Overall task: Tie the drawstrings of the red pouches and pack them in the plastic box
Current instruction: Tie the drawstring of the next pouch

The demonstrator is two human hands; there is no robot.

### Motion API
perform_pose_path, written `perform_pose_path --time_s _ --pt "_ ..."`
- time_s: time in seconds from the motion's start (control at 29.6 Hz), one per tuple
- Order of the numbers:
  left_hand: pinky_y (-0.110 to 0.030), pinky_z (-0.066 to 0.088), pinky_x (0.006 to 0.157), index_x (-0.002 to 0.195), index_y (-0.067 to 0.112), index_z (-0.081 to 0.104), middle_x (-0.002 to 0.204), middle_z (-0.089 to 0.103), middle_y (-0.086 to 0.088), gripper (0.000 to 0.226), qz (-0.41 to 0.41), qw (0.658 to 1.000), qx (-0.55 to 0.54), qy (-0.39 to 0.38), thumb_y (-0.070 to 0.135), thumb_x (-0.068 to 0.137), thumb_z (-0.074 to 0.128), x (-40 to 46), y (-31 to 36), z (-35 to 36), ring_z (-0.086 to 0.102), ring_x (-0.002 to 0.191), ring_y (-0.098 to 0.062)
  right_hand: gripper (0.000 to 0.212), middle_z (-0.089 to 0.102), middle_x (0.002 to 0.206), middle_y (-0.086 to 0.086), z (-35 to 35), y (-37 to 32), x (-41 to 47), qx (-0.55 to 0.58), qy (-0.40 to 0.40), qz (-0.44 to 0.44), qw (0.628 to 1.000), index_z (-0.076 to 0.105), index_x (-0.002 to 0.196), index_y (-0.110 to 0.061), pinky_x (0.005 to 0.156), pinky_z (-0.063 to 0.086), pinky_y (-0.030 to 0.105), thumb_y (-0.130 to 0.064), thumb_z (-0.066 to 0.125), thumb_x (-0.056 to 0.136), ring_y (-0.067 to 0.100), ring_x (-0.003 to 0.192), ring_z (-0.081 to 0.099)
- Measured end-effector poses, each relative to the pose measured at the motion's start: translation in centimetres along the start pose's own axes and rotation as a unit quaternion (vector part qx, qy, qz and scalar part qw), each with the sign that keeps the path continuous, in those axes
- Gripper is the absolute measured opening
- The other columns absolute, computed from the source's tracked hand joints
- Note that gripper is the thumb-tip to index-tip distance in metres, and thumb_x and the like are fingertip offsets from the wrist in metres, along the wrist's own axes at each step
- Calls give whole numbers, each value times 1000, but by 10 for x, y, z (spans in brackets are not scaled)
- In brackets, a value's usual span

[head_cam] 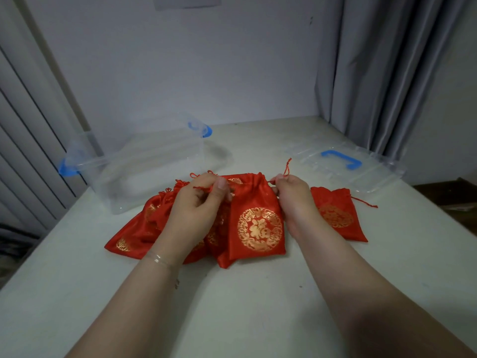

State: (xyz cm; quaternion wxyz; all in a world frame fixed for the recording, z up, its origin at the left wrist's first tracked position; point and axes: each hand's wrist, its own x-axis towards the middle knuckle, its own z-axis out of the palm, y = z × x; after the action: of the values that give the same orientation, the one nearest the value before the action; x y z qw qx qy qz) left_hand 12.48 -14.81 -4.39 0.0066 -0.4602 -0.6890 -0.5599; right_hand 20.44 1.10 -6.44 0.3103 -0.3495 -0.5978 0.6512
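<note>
Starting at far left, the plastic box (144, 166) stands open on the tabletop (232, 306), holding no pouches that I can see. Near it, a pile of red pouches (144, 226) awaits tying. My left hand (198, 202) pinches one drawstring (204, 188) of the centre pouch (255, 223); my right hand (294, 197) pinches the opposite cord (286, 167). The satin is probably light, limp and slippery, so grip the cords, not the cloth. One pouch (335, 215) lies right, near the lid (343, 164).
</note>
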Motion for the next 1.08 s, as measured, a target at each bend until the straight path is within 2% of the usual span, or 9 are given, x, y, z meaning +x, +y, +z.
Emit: perform_pose_path --time_s 0.1,0.17,0.24,0.37,0.47,0.64,0.81,0.91,1.08 --pt "-20 47 87 84 3 70 97 69 -3 31 35 996 -75 -38 22 94 48 -4 10 0 64 96 -11 27 68 86 12 0 3 7 -97 6 -12 995 62 78 -20 85 53 48 -29 41 93 33 85 64" --pt "-23 47 90 85 5 72 106 70 -2 30 45 992 -103 -58 20 95 48 -6 15 1 63 105 -12 27 68 93 17 0 4 10 -153 8 -17 988 61 78 -17 87 52 49 -28 42 93 36 91 64" --pt "-28 48 92 90 10 72 104 72 -4 28 51 987 -129 -83 20 96 46 -9 20 3 65 105 -16 25 65 86 14 -2 2 8 -202 5 -25 979 59 78 -14 84 52 40 -21 43 95 32 85 62" --pt "-31 50 92 85 6 70 96 74 -4 31 39 976 -176 -121 22 96 47 -12 25 7 67 103 -20 25 56 79 7 -2 4 1 -257 -103 14 961 51 71 -17 76 52 33 -10 45 94 24 75 55" --pt "-27 54 80 82 17 71 85 74 -1 26 10 990 -98 -101 31 94 53 -11 21 8 70 85 -15 23 62 90 16 1 0 -1 -348 -90 -8 933 59 83 -7 63 38 26 -14 43 98 25 80 54" --pt "-19 51 66 76 27 69 71 70 5 24 -91 991 64 -72 24 95 54 -5 10 5 65 64 -3 26 64 82 6 2 0 -3 -251 -54 -51 965 49 77 -18 60 42 27 -21 37 100 19 64 55" --pt "-13 48 69 81 24 73 77 70 10 7 -134 983 108 -55 20 85 69 0 3 -5 62 71 3 29 58 73 -5 13 -8 -24 -185 -86 -167 965 50 73 -22 59 42 27 -23 38 100 9 62 53" --pt "-4 42 63 81 27 73 76 69 13 15 -141 984 95 -59 17 73 80 0 3 -6 59 66 9 29 57 64 -7 18 -13 -41 -133 -134 -198 962 52 70 -21 55 40 21 -20 44 98 -1 50 50" --pt "-17 43 58 69 28 69 67 67 10 14 -81 981 172 -34 18 76 75 -2 3 -5 60 64 -2 24 63 63 -6 20 -18 -54 -127 -232 -260 929 59 67 -21 57 39 18 -16 60 91 0 51 49"
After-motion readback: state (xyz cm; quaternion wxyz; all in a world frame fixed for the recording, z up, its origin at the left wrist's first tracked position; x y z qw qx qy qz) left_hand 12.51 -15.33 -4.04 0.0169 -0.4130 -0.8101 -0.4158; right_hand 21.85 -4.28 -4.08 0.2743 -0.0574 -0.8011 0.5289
